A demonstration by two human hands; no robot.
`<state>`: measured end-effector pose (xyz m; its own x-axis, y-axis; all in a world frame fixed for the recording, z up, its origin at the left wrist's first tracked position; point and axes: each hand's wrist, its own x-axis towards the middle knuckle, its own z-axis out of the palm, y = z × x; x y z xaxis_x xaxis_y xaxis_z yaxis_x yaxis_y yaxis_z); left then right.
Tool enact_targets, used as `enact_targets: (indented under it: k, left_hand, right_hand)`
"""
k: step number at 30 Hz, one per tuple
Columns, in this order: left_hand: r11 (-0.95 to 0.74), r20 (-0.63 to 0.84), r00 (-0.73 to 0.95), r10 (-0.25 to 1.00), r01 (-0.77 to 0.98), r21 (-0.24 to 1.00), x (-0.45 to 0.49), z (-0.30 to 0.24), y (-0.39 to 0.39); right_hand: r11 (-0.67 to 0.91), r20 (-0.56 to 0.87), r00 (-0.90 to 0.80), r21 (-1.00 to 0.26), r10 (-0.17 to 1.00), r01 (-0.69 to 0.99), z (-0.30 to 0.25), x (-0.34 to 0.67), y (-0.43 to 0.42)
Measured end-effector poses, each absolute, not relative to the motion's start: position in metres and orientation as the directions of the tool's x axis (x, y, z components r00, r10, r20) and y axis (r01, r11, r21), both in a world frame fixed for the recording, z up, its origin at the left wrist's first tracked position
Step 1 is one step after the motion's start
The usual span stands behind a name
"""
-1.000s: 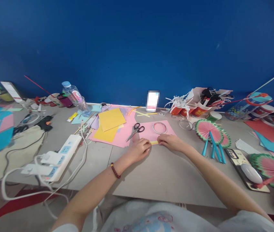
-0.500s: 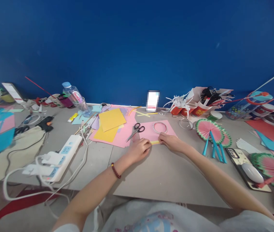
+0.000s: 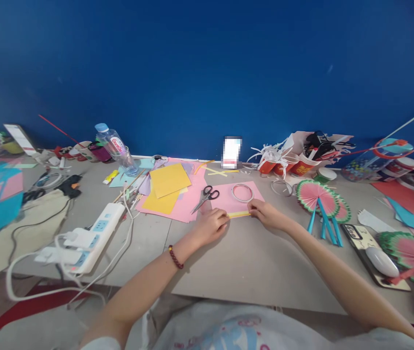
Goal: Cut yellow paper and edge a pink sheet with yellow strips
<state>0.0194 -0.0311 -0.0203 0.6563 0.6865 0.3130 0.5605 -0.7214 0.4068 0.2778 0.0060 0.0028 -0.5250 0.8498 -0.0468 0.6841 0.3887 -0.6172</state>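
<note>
Before me on the table lies a sheet of pink paper [image 3: 222, 193] with a narrow yellow strip [image 3: 238, 214] along its near edge. At the strip's left end my left hand [image 3: 213, 225] is closed, fingertips bent onto the paper. My right hand [image 3: 265, 213] pinches the other end by the sheet's near right corner. Between the two hands the strip looks flat and straight, with a paler line on it. A roll of tape [image 3: 242, 193] rests on the pink sheet just beyond my right fingers. Open-bladed scissors [image 3: 207, 197] with black handles lie beyond my left hand.
Yellow sheets [image 3: 170, 181] top a paper pile at left, near a plastic bottle [image 3: 117, 148] and a power strip [image 3: 100, 233] with cables. Paper cups [image 3: 303, 165] stand by the blue wall. Paper fans [image 3: 316, 199] and a phone [image 3: 354, 233] bearing a mouse [image 3: 381, 261] lie right.
My right hand has slid to the right along the near edge of the pink paper, leaving more of the yellow strip showing. The left hand has stayed in place.
</note>
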Motion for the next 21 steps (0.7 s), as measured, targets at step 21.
enact_targets:
  k: [21]
  left_hand:
    - [-0.731, 0.320, 0.667, 0.673, 0.534, 0.424, 0.017, -0.018, -0.030]
  right_hand:
    - [-0.233, 0.233, 0.296, -0.262, 0.926, 0.936, 0.086, 0.315, 0.148]
